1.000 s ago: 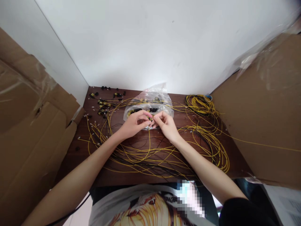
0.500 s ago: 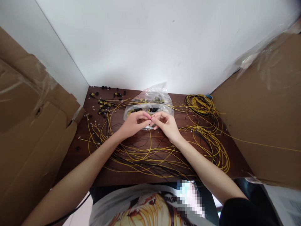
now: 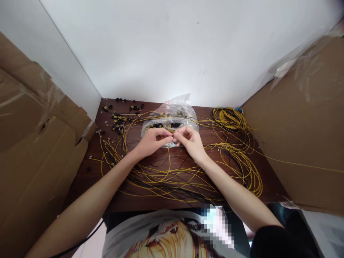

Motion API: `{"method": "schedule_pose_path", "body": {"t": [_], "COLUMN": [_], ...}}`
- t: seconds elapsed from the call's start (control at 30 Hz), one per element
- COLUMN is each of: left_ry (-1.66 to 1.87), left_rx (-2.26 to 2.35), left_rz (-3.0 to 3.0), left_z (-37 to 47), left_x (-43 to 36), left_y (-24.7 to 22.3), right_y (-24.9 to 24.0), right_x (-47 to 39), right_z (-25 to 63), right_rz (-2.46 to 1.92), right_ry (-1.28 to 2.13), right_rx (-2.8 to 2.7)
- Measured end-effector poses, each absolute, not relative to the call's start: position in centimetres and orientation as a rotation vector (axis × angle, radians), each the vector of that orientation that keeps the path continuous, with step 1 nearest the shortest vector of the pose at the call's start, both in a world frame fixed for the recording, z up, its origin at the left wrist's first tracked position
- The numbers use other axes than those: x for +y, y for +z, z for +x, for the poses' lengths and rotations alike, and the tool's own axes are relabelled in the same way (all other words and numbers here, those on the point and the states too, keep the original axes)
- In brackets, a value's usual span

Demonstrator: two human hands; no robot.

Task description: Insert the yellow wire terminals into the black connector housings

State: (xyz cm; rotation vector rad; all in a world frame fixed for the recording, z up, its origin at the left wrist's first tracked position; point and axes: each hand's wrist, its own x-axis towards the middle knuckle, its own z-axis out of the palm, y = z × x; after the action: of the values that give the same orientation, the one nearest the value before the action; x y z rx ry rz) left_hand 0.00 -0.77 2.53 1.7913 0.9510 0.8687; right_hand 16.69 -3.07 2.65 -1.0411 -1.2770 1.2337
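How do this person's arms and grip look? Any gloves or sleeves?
The left grip and right grip are bare hands: no gloves, watch or rings visible. The left arm shows no sleeve; the right arm has a black sleeve higher up. A dark cable shows beside the left arm.

Wires (image 3: 156, 175) at centre are showing yellow and black on a dark reddish-brown table (image 3: 271, 186); at top, a wall (image 3: 172, 46) is appearing white; at bottom, a white shirt (image 3: 120, 233) is displaying a yellow-haired cartoon (image 3: 172, 238).

A thin yellow wire (image 3: 169, 159) hangs nearly upright, its lower part curving left.
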Motion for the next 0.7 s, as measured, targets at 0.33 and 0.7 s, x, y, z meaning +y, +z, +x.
{"method": "schedule_pose_path", "body": {"t": [0.33,0.7], "left_ry": [0.848,0.854], "left_rx": [1.012,0.987], "left_rz": [1.769,1.772], "left_z": [0.06,0.11], "left_x": [-0.94,-0.97], "left_y": [2.78,2.86], "right_y": [2.63,2.59], "right_x": [-2.73,-2.70], "right_z": [16.95,16.97], "right_rz": [-1.027,-1.004], "right_ry": [1.206,1.261], "right_rx": [-1.250,-1.309]}}
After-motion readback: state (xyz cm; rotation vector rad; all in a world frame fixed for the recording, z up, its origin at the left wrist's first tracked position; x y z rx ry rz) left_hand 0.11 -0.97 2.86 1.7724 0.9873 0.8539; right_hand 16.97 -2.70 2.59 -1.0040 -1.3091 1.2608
